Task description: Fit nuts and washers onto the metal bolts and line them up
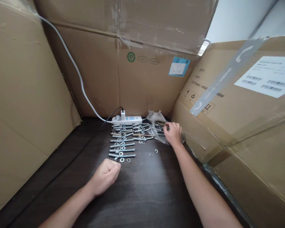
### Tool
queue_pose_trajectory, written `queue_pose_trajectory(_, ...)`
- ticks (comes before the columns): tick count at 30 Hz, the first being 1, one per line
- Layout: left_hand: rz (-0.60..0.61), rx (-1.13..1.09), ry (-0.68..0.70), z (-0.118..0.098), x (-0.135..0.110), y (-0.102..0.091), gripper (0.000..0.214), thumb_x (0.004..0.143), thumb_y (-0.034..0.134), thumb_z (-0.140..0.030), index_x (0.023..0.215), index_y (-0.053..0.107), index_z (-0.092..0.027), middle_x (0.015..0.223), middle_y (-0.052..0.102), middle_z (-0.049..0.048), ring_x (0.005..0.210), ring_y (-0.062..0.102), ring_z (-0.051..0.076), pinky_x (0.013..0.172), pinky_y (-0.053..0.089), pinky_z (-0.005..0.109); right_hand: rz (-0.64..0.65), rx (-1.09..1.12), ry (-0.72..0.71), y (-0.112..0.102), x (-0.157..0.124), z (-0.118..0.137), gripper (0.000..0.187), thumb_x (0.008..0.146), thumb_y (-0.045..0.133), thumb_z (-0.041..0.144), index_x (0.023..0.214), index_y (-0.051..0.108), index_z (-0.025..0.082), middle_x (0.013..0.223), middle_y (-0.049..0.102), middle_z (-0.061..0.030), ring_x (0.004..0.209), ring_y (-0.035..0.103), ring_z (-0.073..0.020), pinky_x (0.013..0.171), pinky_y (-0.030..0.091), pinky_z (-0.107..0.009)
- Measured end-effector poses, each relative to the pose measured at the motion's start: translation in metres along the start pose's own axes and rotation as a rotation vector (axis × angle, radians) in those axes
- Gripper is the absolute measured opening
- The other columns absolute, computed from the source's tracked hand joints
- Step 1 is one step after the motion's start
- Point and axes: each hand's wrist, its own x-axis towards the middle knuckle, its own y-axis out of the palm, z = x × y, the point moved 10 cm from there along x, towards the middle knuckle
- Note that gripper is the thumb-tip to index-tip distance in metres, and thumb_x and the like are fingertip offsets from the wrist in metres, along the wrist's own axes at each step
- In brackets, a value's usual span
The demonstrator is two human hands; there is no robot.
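Rows of silver bolts (122, 145) with washers and nuts lie on the dark wooden table (137, 190). My left hand (106, 175) rests on the table as a closed fist just in front of the nearest bolts; whether it holds anything is hidden. My right hand (173, 133) reaches into a crumpled clear plastic bag (156, 122) with more bolts at the right, its fingers pinched on hardware there. Two loose washers (153, 153) lie between the bolt rows and my right forearm.
Large cardboard boxes wall the table on the left (26, 95), back (137, 63) and right (239, 104). A white power strip (127, 119) with a plugged charger sits at the back, its white cable (71, 60) running up left.
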Motion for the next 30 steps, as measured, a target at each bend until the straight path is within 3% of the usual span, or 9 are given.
queue_pose_trajectory(5,0.028,-0.003,0.015,-0.005,0.001,0.002,0.057,0.088,0.029,-0.031,0.033,0.03,-0.019,0.034,0.035,-0.0014,0.038,0.033,0.008,0.046,0.028,0.023,0.109,-0.064,-0.036,0.018,0.028,0.006,0.021,0.08,0.054,0.031,0.092,0.068,0.02,0.094,0.065,-0.0093,0.093,0.051,-0.0251,0.076,0.032,-0.034)
queue_pose_trajectory(10,0.031,0.053,0.007,-0.004,0.001,0.001,0.055,0.088,0.032,-0.028,0.034,0.029,-0.018,0.035,0.03,-0.0034,0.038,0.025,0.007,0.045,0.023,0.025,0.175,-0.098,-0.065,0.029,0.032,0.009,0.021,0.084,0.054,0.03,0.092,0.069,0.018,0.091,0.067,-0.0117,0.084,0.057,-0.0232,0.071,0.033,-0.033)
queue_pose_trajectory(14,0.018,0.088,0.031,0.001,0.0,0.002,0.052,0.089,0.032,-0.026,0.038,0.025,-0.017,0.037,0.03,-0.0035,0.039,0.025,0.006,0.046,0.021,0.025,0.172,-0.096,-0.09,0.023,0.03,0.012,0.025,0.088,0.049,0.032,0.087,0.069,0.016,0.088,0.067,-0.0125,0.083,0.059,-0.0227,0.07,0.032,-0.033)
queue_pose_trajectory(17,0.004,0.109,0.035,0.004,0.001,0.001,0.053,0.09,0.032,-0.027,0.038,0.028,-0.017,0.038,0.032,-0.0034,0.039,0.028,0.007,0.047,0.023,0.025,0.137,-0.085,-0.098,0.006,0.025,0.015,0.027,0.09,0.047,0.033,0.092,0.069,0.017,0.091,0.067,-0.0116,0.086,0.058,-0.0226,0.071,0.031,-0.032)
queue_pose_trajectory(20,-0.009,0.127,0.038,0.002,0.002,-0.001,0.057,0.093,0.029,-0.029,0.038,0.037,-0.016,0.04,0.04,-0.0023,0.042,0.037,0.008,0.053,0.03,0.024,0.069,-0.033,-0.101,-0.02,0.008,0.027,0.028,0.092,0.044,0.034,0.099,0.067,0.018,0.093,0.067,-0.0088,0.088,0.058,-0.022,0.072,0.032,-0.032)
queue_pose_trajectory(22,-0.024,0.137,0.05,-0.003,0.002,-0.004,0.055,0.094,0.029,-0.03,0.044,0.047,-0.015,0.048,0.049,-0.0007,0.051,0.047,0.01,0.06,0.034,0.024,-0.013,0.144,-0.129,-0.044,-0.012,0.046,0.029,0.091,0.044,0.036,0.098,0.066,0.019,0.09,0.067,-0.0077,0.086,0.058,-0.0218,0.073,0.033,-0.031)
queue_pose_trajectory(25,-0.092,0.13,0.043,-0.007,0.002,-0.012,0.035,0.093,0.034,-0.031,0.077,0.061,-0.017,0.068,0.058,-0.0006,0.065,0.052,0.012,0.064,0.036,0.024,0.004,0.429,-0.217,-0.064,-0.053,0.086,0.029,0.091,0.044,0.037,0.096,0.066,0.018,0.088,0.067,-0.0072,0.079,0.057,-0.0196,0.072,0.036,-0.03)
queue_pose_trajectory(28,-0.199,0.07,-0.01,-0.003,0.0,-0.021,0.027,0.093,0.034,-0.033,0.11,0.049,-0.018,0.069,0.052,-0.0034,0.062,0.047,0.012,0.06,0.035,0.024,0.083,0.675,-0.232,-0.069,-0.093,0.117,0.025,0.091,0.047,0.035,0.094,0.066,0.02,0.083,0.066,-0.0053,0.072,0.057,-0.0175,0.071,0.039,-0.029)
queue_pose_trajectory(30,-0.241,0.025,-0.027,0.001,-0.002,-0.023,0.029,0.093,0.033,-0.033,0.116,0.042,-0.019,0.069,0.05,-0.004,0.061,0.047,0.012,0.06,0.035,0.023,0.183,0.818,-0.253,-0.063,-0.113,0.134,0.023,0.09,0.049,0.035,0.093,0.066,0.02,0.079,0.065,-0.0044,0.072,0.056,-0.0175,0.069,0.04,-0.029)
